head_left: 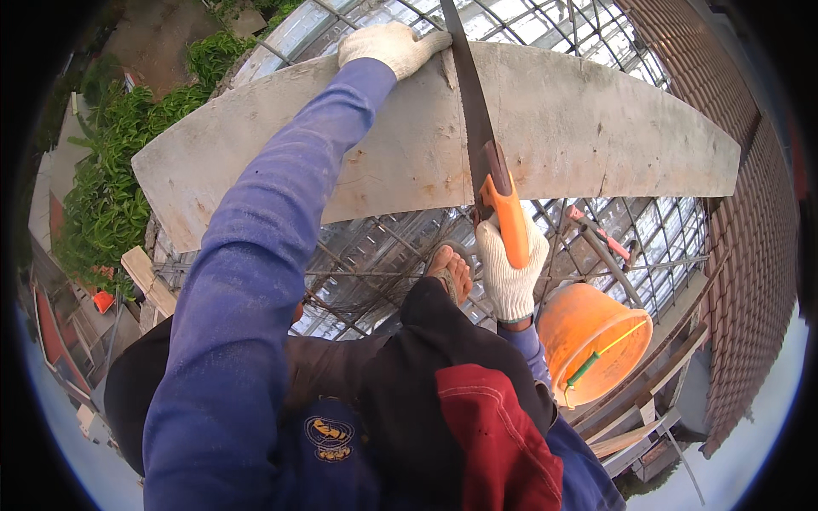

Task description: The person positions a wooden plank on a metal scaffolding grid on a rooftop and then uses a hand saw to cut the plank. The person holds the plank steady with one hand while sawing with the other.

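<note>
A long, weathered grey board (579, 128) lies crosswise in front of me, and it looks bowed in this wide view. My left hand (388, 48), in a white knit glove, is closed over its far edge, with the thumb pointing toward the saw blade. The fingertips beyond the edge are hidden. A hand saw (509, 217) with an orange handle is gripped by my gloved right hand (514, 271) at the board's near edge. Its dark toothed blade stretches away from me across the board, just right of my left thumb and a splintered spot. I cannot tell how deep any cut runs.
Steel rebar mesh (366, 255) over shiny sheeting lies beneath the board and my sandalled foot (456, 271). An orange bucket (575, 319) holding a green-handled tool (584, 370) stands at right, near a red-handled tool (601, 232). Roof tiles (754, 255) border the right; wood pieces (146, 277) lie left.
</note>
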{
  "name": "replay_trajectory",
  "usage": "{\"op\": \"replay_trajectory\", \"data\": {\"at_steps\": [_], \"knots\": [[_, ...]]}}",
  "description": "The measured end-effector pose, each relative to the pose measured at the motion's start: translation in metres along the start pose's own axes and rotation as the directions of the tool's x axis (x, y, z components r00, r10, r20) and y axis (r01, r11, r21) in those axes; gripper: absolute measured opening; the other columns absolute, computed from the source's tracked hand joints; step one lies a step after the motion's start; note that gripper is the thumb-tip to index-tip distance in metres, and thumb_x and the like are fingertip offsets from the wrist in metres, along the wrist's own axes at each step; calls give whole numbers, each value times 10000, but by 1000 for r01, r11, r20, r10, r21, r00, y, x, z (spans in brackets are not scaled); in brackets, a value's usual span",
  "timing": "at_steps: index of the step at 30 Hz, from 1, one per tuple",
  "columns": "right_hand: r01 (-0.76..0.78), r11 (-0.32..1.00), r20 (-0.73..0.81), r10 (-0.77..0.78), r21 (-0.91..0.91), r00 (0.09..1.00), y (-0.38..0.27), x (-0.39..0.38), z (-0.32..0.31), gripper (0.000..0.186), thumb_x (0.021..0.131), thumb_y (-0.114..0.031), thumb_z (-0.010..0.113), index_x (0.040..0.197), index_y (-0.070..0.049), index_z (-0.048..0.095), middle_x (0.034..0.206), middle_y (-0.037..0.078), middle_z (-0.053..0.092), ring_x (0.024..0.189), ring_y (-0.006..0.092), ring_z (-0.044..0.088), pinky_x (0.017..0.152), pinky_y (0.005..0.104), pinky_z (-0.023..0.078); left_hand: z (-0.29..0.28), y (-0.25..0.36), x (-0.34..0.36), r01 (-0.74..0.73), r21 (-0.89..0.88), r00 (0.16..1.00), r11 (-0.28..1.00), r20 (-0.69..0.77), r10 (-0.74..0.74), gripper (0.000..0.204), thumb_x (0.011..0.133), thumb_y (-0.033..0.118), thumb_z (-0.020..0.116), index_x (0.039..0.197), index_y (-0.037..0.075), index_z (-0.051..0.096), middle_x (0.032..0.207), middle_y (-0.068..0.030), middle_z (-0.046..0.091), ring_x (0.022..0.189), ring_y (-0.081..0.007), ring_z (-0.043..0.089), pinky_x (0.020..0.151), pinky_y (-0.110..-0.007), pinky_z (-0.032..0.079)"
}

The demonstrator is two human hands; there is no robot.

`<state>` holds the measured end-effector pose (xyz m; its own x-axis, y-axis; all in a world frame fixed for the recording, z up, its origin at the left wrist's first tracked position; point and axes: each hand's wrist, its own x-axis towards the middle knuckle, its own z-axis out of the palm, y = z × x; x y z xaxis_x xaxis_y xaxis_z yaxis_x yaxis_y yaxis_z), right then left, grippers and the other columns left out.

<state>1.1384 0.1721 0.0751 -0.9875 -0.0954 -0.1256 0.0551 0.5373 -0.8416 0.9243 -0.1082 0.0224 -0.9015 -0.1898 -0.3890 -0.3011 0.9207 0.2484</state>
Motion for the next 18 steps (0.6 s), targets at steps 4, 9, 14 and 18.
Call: {"op": "replay_trajectory", "data": {"at_steps": [4,9,14,18], "knots": [[-19,970,-19,24,242,1000,-6,48,33,169,935,-134,781,983,0,690,792,125,659,696,225,642,699,359,536,-6,-2,8,12,3,999,1000,35,-12,947,1007,908,381,1348,145,826,1331,-151,805,1242,-331,775,1065,-525,584],[-467,875,-111,455,-125,883,42,-117,-8,448,901,4,676,1329,-39,803,1045,132,834,1018,125,788,918,314,609,11,2,21,-21,2,999,1000,30,21,919,1061,844,329,1355,115,806,1321,-156,801,1253,-338,757,1085,-515,559],[84,981,-54,-76,177,996,6,19,25,163,951,-128,763,1023,9,710,750,95,639,669,201,613,683,365,527,-2,2,7,-1,11,995,1000,98,0,949,1060,857,307,1378,106,792,1343,-160,793,1273,-349,744,1107,-490,549],[88,977,-91,-71,194,993,6,38,44,166,963,-141,754,999,12,701,763,116,687,664,171,626,687,343,543,13,-8,26,20,24,998,1000,60,-21,991,1035,892,329,1404,92,783,1393,-181,773,1292,-364,742,1110,-510,558]]}}
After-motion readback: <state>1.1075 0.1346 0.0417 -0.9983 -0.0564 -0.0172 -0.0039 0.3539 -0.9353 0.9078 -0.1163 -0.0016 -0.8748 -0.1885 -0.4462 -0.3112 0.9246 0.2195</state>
